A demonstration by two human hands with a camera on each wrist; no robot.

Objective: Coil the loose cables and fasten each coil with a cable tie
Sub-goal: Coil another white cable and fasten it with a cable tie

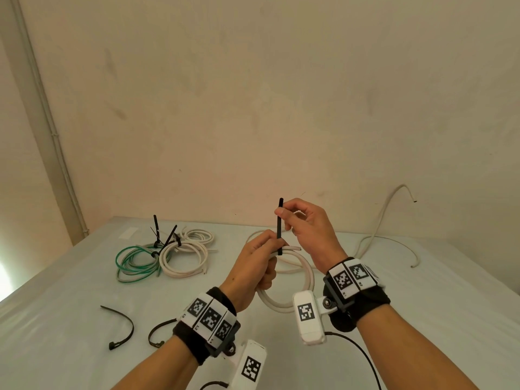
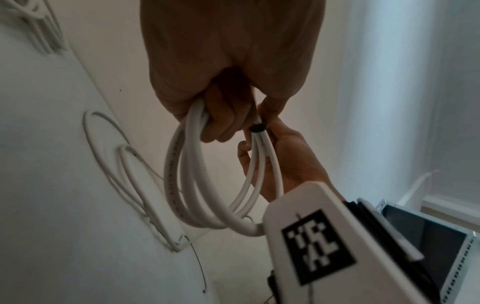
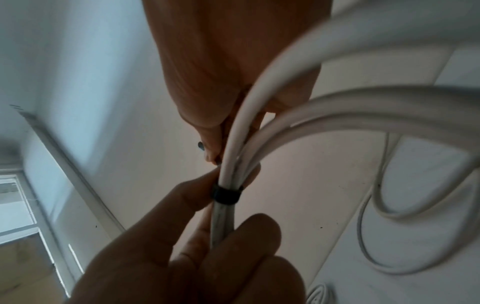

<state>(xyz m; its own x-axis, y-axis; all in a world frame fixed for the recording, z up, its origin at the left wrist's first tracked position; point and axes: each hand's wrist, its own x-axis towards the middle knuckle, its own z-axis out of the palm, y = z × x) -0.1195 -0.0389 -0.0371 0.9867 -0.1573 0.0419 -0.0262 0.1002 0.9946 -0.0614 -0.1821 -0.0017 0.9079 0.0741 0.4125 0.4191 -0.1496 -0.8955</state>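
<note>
While the left hand [image 1: 257, 266] grips the white coil [image 1: 298, 280] above the bench's centre, the right hand [image 1: 305, 229] pinches the cable tie [image 1: 279, 226] tail at twelve o'clock; cinching comes next, needing a steady pull.

The table [image 1: 84, 277] carries tied cable coils [image 1: 163, 254] toward its far left corner (one green), two loose black ties [image 1: 121, 327] near its front edge, and an uncoiled white cable [image 1: 377, 237] at the far right.

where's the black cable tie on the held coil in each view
Head: black cable tie stands upright at centre, pinched by the right hand.
Left wrist: its band wraps the white coil, centre.
Right wrist: band at centre.
Shared landmark: the white coil.
</note>
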